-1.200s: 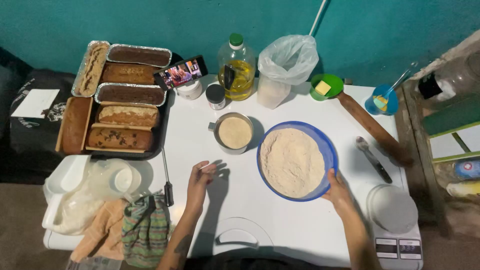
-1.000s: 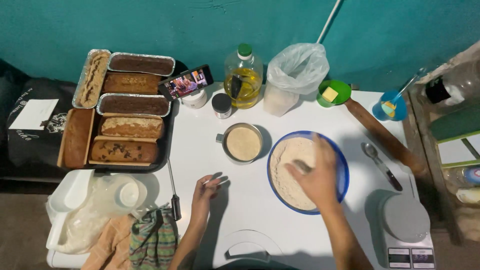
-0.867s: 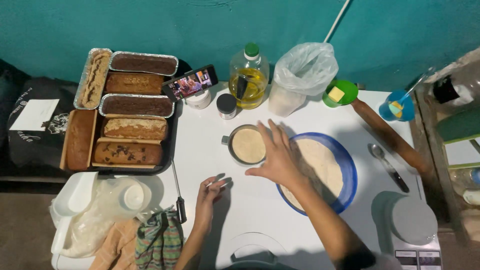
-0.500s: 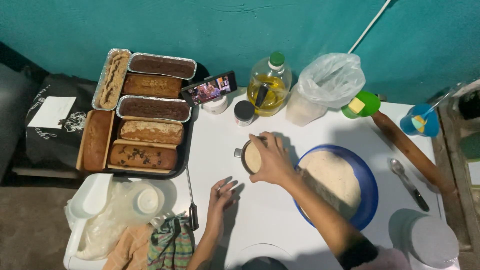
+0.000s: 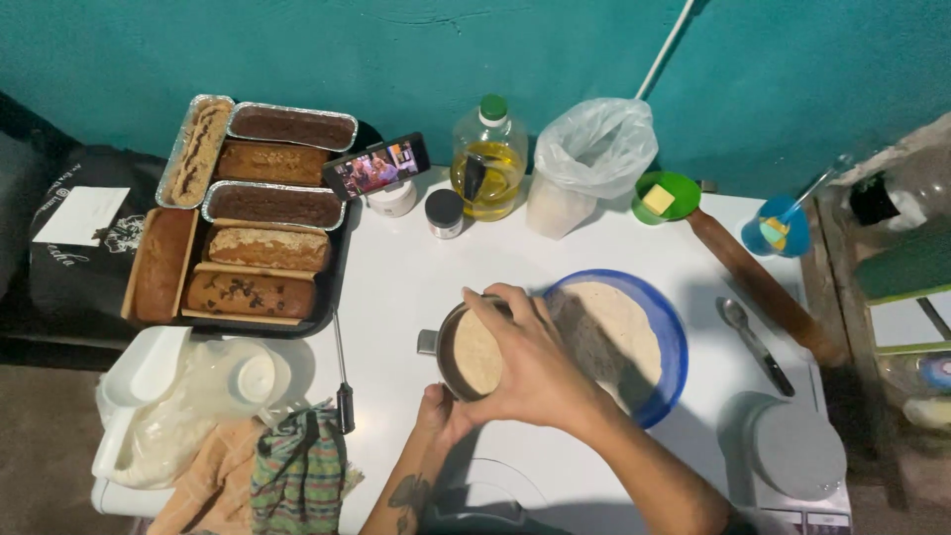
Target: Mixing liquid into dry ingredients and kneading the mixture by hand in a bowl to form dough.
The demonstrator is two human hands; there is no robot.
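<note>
A small metal cup (image 5: 466, 352) with pale flour in it is tilted up off the white table (image 5: 396, 287). My right hand (image 5: 530, 362) is wrapped over its right side and rim. My left hand (image 5: 441, 411) sits under the cup's near edge, mostly hidden by it. Just to the right lies a blue plate (image 5: 669, 342) heaped with flour (image 5: 614, 332).
A black tray (image 5: 332, 287) of several loaf cakes fills the left. Along the back stand a phone (image 5: 376, 165), an oil bottle (image 5: 487, 159), a flour bag (image 5: 589, 159), a green cup (image 5: 666, 196) and a blue cup (image 5: 778, 226). A rolling pin (image 5: 763, 287), spoon (image 5: 753, 342) and white scale (image 5: 797, 451) lie right.
My right hand left the flour plate, crossed left and took hold of the metal cup. My left hand moved in under it. The cup is now tilted up.
</note>
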